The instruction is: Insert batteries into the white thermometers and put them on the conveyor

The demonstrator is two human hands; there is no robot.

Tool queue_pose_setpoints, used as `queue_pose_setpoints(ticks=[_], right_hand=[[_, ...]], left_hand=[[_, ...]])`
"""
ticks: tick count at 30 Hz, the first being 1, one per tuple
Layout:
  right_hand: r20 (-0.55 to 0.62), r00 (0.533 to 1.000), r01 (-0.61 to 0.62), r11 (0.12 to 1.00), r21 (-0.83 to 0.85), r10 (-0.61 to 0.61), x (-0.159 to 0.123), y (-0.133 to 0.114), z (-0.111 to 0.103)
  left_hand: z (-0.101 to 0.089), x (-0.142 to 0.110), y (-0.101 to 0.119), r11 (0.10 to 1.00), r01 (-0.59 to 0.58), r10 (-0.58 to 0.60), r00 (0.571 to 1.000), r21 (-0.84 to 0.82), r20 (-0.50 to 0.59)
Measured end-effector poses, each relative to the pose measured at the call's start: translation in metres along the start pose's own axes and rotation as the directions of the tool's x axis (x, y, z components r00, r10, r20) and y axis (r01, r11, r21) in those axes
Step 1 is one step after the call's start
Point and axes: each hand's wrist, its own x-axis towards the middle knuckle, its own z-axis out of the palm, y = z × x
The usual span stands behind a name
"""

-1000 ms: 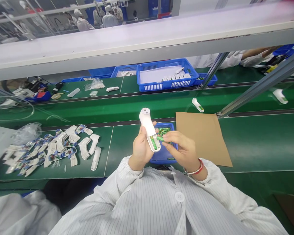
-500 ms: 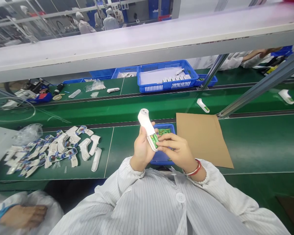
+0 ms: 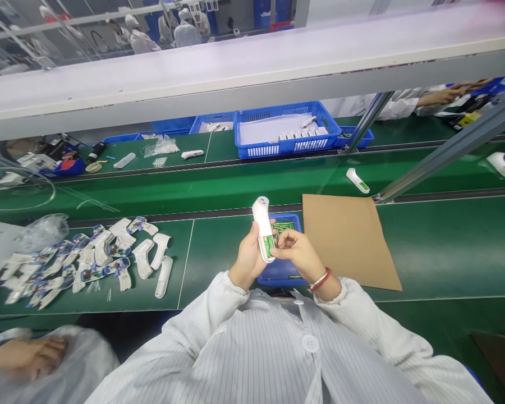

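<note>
A white handheld infrared thermometer (image 3: 261,216) is tilted upright in front of me, its battery compartment uncovered with green batteries (image 3: 268,246) inside. My left hand (image 3: 247,255) is closed around its handle from the left. At the compartment's right edge, my right hand (image 3: 298,253) has its fingers curled and its thumb tip against the batteries. Whether anything is pinched between those fingers is hidden. Beneath both hands stands a small blue tray (image 3: 280,272) with more green batteries (image 3: 283,226) at its far end.
Brown cardboard (image 3: 349,241) lies to the right. White housing parts (image 3: 103,247) are heaped at left, beside a plastic bag (image 3: 42,233). Thermometers (image 3: 357,180) sit on the green belt (image 3: 172,193). Beyond are a blue basket (image 3: 286,151) and a metal post (image 3: 441,154). A co-worker's hand (image 3: 29,354) is at lower left.
The thermometer and my left hand have shifted slightly right and nearer to me. My right fingers, stretched over the batteries before, are now curled. The belt's thermometers have moved right.
</note>
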Motion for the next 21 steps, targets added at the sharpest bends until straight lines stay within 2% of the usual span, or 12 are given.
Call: queue_pose_setpoints(ticks=[2,4,6,10,14,16,19,21], right_hand=[[-0.066,0.998,0.007,0.996,-0.085,-0.012,0.010,0.021,-0.003],[-0.110,0.994,-0.014,0.983,-0.182,-0.007,0.019,0.042,-0.010],[-0.103,0.994,-0.051,0.960,-0.275,0.024,0.022,0.062,-0.021],[-0.096,0.986,-0.163,0.865,-0.475,0.134,0.019,0.098,-0.047],[-0.173,0.965,-0.263,0.753,-0.604,0.199,0.014,0.129,-0.058],[-0.143,0.956,-0.277,0.632,-0.724,0.254,0.012,0.140,-0.057],[-0.079,0.926,-0.231,0.387,-0.893,0.369,0.011,0.148,-0.054],[-0.081,0.908,-0.217,0.296,-0.930,0.411,0.013,0.148,-0.051]], left_hand=[[-0.020,0.019,0.000,1.000,0.028,-0.028,0.992,-0.003,-0.123],[-0.044,0.041,0.004,0.998,0.037,-0.021,0.959,0.054,-0.283],[-0.071,0.063,0.012,0.989,0.027,0.036,0.912,0.148,-0.408],[-0.120,0.111,0.045,0.925,0.030,0.197,0.815,0.379,-0.546],[-0.150,0.163,0.089,0.754,0.192,0.325,0.722,0.628,-0.611],[-0.158,0.187,0.109,0.646,0.291,0.371,0.689,0.706,-0.623],[-0.164,0.215,0.131,0.487,0.392,0.428,0.672,0.781,-0.605],[-0.166,0.229,0.142,0.394,0.411,0.466,0.682,0.822,-0.564]])
